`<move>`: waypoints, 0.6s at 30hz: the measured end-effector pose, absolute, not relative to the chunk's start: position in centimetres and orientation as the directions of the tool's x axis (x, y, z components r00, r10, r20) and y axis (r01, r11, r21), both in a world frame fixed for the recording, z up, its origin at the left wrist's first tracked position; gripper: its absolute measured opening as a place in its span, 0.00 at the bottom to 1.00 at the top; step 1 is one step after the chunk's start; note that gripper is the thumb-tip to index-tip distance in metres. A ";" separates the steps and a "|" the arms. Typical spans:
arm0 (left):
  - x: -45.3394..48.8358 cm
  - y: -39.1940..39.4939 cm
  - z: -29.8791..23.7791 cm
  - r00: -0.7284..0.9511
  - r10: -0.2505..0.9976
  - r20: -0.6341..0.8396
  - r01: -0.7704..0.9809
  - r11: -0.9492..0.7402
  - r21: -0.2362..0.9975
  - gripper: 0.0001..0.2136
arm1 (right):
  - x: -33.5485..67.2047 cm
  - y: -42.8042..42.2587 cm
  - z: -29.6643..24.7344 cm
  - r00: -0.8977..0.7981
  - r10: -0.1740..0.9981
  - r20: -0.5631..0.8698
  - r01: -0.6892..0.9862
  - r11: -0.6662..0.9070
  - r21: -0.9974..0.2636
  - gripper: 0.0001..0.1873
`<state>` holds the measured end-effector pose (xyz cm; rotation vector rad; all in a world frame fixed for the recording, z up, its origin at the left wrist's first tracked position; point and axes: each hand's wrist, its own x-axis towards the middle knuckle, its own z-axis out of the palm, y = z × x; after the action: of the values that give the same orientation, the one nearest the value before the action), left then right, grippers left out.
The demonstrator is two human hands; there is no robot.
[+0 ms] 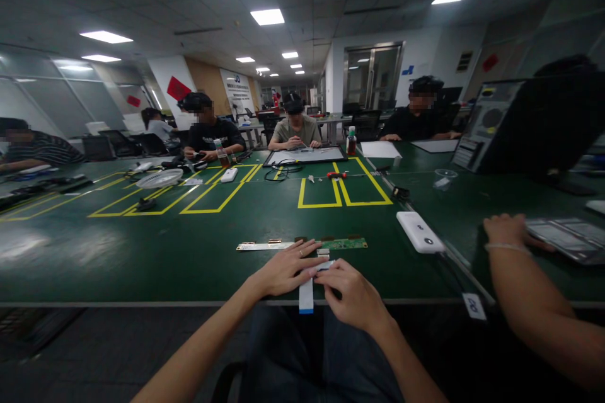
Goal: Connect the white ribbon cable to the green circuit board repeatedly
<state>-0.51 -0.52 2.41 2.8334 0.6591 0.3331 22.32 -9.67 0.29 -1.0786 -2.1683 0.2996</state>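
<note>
A long, narrow circuit board (pixel 344 244) lies crosswise near the table's front edge, with a silvery strip (pixel 258 247) along its left part. My left hand (pixel 286 267) rests flat with fingers stretched over the middle of the board, its thumb beside a white flat ribbon cable (pixel 306 296). The cable is folded, and its blue-tipped end points toward me over the table edge. Closed in a pinch, my right hand (pixel 352 293) holds the folded part of the cable just below the board. A small connector (pixel 323 253) shows between the hands and the board.
To the right lies a white power bank (pixel 420 232) with a black cable. A co-worker's arm (pixel 524 283) reaches in there beside a metal-framed panel (pixel 570 238). Farther back are a red screwdriver (pixel 336 175), yellow tape outlines (pixel 321 206), bottles and several seated people.
</note>
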 end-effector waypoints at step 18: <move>-26.7 2.2 0.3 -0.086 0.996 -0.014 0.996 0.085 -0.038 0.28 | 22.5 -9.3 -0.7 -0.358 0.754 0.550 0.588 0.640 -0.495 0.18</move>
<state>-26.66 2.25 0.26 2.1349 2.3258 -0.0591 22.53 -9.30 -0.74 -1.0433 -2.0765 0.2710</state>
